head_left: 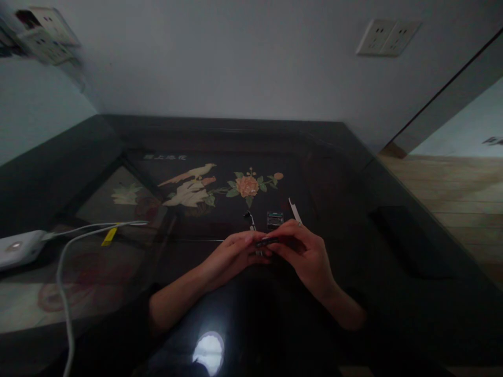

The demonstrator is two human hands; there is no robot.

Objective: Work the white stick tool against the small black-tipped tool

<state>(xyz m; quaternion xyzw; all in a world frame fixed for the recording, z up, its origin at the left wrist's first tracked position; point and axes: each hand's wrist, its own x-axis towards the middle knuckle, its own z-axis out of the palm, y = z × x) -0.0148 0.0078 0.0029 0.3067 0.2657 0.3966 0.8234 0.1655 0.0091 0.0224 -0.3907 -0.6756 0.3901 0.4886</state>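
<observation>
Between my two hands is a small dark, flat piece (267, 241), too small to name more exactly. My left hand (233, 256) is closed on its left end, palm turned inward. With thumb and fingers pinched, my right hand (304, 243) grips the right end. Just beyond them on the table lies a small square electronic part (275, 218) with a dark frame. To its left is a thin light-coloured piece with a black tip (249, 215). A slim pale strip (294, 210) lies beyond my right hand, partly hidden by it.
The glossy black table (314, 173) carries a bird-and-flower picture (220, 188). A white adapter (21, 248) with a white cable (61, 272) and yellow tag (110, 235) lies left. A dark flat object (406, 241) lies right. Wall sockets (389, 37) are above the table.
</observation>
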